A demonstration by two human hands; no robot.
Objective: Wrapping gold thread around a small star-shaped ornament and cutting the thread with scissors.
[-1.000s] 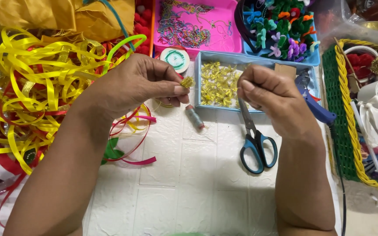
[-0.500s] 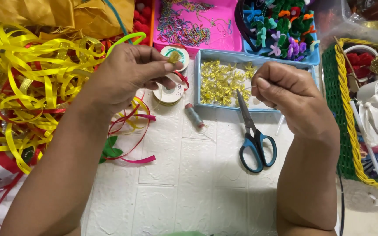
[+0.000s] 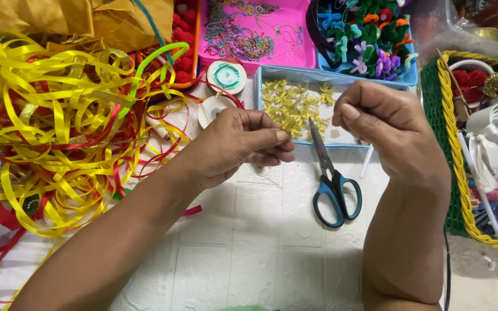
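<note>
2 hands at table centre, raised over the white surface [image 3: 249,253], likely for close work.
Left hand [image 3: 234,144]: fingertips pinched shut; contents too small to tell.
Right hand [image 3: 387,129]: curled closed, contents hidden.
Blue tray of gold bows [image 3: 295,103]: 12 o'clock.
Blue-handled scissors [image 3: 332,184]: between the hands, untouched.
Yellow ribbon heap [image 3: 53,132]: 9 o'clock.
Green basket [image 3: 453,144]: 3 o'clock.

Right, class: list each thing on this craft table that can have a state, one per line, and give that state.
Left hand: fingertips pinched shut, whatever is between them too small to see.
Right hand: fingers curled closed, contents hidden.
Blue-handled steel scissors: shut, lying flat.
Pale blue plastic tray: open, holding small gold bows.
Pink plastic tray: open, holding bead chains.
Yellow and red ribbon heap: loose, tangled.
Green-and-yellow woven basket: open, filled.
</note>
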